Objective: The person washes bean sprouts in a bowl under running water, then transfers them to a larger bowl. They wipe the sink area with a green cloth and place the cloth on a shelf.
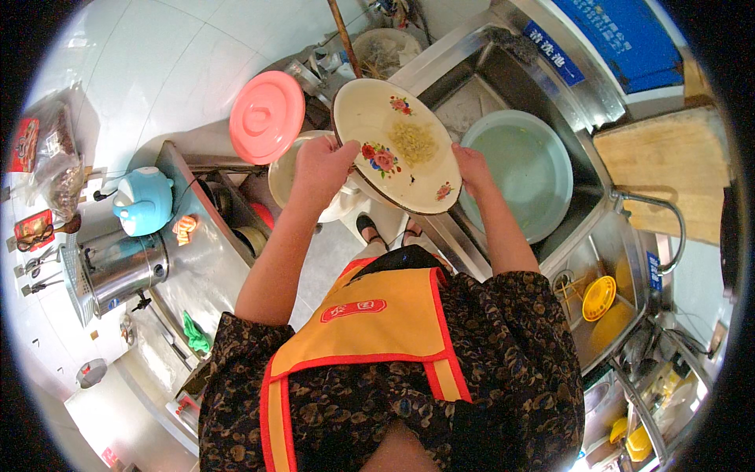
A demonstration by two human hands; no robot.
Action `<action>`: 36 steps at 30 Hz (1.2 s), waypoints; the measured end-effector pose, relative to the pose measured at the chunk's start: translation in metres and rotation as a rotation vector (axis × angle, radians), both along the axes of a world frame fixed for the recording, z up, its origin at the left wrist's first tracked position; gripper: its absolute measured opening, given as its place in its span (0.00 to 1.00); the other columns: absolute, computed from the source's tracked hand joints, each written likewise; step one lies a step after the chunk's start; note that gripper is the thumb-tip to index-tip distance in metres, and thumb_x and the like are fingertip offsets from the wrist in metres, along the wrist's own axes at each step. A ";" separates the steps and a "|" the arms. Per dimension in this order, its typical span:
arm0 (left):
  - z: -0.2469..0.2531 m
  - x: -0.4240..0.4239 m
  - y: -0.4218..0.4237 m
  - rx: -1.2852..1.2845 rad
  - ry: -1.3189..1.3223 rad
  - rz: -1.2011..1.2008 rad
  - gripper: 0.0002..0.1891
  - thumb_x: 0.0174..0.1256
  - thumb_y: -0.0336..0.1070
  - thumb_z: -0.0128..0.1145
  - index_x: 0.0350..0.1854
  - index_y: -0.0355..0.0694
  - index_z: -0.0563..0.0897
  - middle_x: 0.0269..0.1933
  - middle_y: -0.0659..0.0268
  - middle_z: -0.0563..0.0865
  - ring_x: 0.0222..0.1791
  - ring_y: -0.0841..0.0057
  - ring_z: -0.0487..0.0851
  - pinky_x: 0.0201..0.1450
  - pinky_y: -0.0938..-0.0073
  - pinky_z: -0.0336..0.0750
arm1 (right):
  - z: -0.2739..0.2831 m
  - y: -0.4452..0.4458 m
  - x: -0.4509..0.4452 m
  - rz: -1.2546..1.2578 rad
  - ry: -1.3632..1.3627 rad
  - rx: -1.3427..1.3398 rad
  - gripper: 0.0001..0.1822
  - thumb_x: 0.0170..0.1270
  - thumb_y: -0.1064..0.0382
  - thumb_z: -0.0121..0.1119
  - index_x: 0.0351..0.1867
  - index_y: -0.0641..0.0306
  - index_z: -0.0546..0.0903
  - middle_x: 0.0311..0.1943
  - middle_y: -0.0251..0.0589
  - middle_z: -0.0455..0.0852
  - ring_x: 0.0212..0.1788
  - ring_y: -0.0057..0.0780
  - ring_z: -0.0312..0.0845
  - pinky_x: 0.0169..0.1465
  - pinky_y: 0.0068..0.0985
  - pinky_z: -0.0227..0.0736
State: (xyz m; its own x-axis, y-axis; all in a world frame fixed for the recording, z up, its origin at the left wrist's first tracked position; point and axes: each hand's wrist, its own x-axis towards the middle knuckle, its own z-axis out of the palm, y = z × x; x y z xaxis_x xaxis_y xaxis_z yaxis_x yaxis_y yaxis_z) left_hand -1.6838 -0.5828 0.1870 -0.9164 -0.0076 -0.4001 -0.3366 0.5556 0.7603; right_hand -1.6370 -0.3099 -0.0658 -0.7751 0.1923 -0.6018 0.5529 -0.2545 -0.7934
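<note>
My left hand and my right hand grip opposite sides of a cream enamel basin with painted flowers and a dark rim. A small heap of pale yellowish pieces, too small to identify, lies inside it. The basin is tilted and hangs between a white bucket and the sink. Partly behind my right hand, a pale green plastic basin holding liquid stands in the steel sink. A pink plastic lid is just beyond my left hand.
A faucet arches beside a second sink bay with a yellow strainer. At the left, a metal counter bears a blue appliance and a steel cylindrical vessel. A wooden stick leans near a tub; a wooden board lies right.
</note>
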 end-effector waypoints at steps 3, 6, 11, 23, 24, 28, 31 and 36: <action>0.001 0.004 -0.005 -0.045 0.025 0.006 0.17 0.55 0.43 0.61 0.26 0.29 0.84 0.18 0.62 0.81 0.19 0.79 0.77 0.25 0.73 0.71 | 0.021 -0.006 -0.001 0.004 -0.002 0.007 0.22 0.71 0.52 0.53 0.43 0.74 0.81 0.36 0.41 0.87 0.34 0.27 0.80 0.41 0.27 0.75; -0.001 0.011 -0.016 -0.086 0.050 0.009 0.17 0.56 0.43 0.61 0.24 0.29 0.83 0.18 0.64 0.80 0.19 0.81 0.76 0.24 0.73 0.70 | 0.033 -0.010 0.003 -0.048 0.024 0.205 0.24 0.68 0.48 0.55 0.40 0.74 0.83 0.30 0.42 0.87 0.33 0.29 0.80 0.40 0.30 0.74; -0.026 0.021 -0.055 0.137 -0.054 0.077 0.15 0.60 0.42 0.60 0.25 0.33 0.82 0.20 0.71 0.78 0.19 0.85 0.73 0.23 0.78 0.68 | 0.068 -0.008 0.000 0.123 0.181 0.710 0.26 0.70 0.47 0.50 0.35 0.74 0.81 0.28 0.58 0.83 0.30 0.44 0.80 0.37 0.38 0.71; -0.008 0.064 -0.194 0.265 -0.028 0.329 0.14 0.67 0.41 0.57 0.34 0.32 0.84 0.24 0.73 0.81 0.21 0.89 0.73 0.23 0.83 0.67 | 0.144 -0.142 -0.015 0.377 0.268 0.755 0.25 0.70 0.46 0.48 0.35 0.71 0.82 0.30 0.59 0.83 0.33 0.52 0.81 0.38 0.41 0.71; -0.020 0.069 -0.218 0.276 -0.008 0.354 0.14 0.67 0.41 0.57 0.34 0.32 0.83 0.24 0.73 0.81 0.20 0.89 0.72 0.22 0.83 0.65 | 0.134 -0.165 -0.013 0.374 0.265 0.701 0.25 0.69 0.47 0.48 0.35 0.71 0.82 0.31 0.59 0.83 0.33 0.52 0.81 0.39 0.41 0.71; -0.014 0.074 -0.282 0.198 -0.056 0.408 0.14 0.66 0.41 0.58 0.28 0.34 0.81 0.22 0.74 0.78 0.19 0.90 0.70 0.21 0.83 0.64 | 0.079 -0.245 0.005 0.489 0.217 0.577 0.25 0.68 0.47 0.49 0.34 0.73 0.82 0.31 0.60 0.83 0.33 0.51 0.81 0.40 0.41 0.71; -0.040 0.076 -0.331 0.119 -0.020 0.420 0.15 0.66 0.42 0.58 0.25 0.35 0.81 0.21 0.73 0.78 0.18 0.89 0.69 0.20 0.82 0.63 | 0.025 -0.314 0.022 0.534 0.143 0.474 0.24 0.67 0.48 0.51 0.32 0.73 0.81 0.29 0.59 0.83 0.32 0.51 0.81 0.39 0.40 0.71; -0.062 0.062 -0.369 -0.065 -0.055 0.415 0.19 0.62 0.42 0.60 0.16 0.35 0.74 0.17 0.68 0.75 0.19 0.85 0.70 0.22 0.75 0.65 | -0.039 -0.392 0.045 0.591 -0.079 0.297 0.24 0.65 0.48 0.54 0.27 0.72 0.81 0.20 0.55 0.81 0.24 0.46 0.78 0.34 0.41 0.70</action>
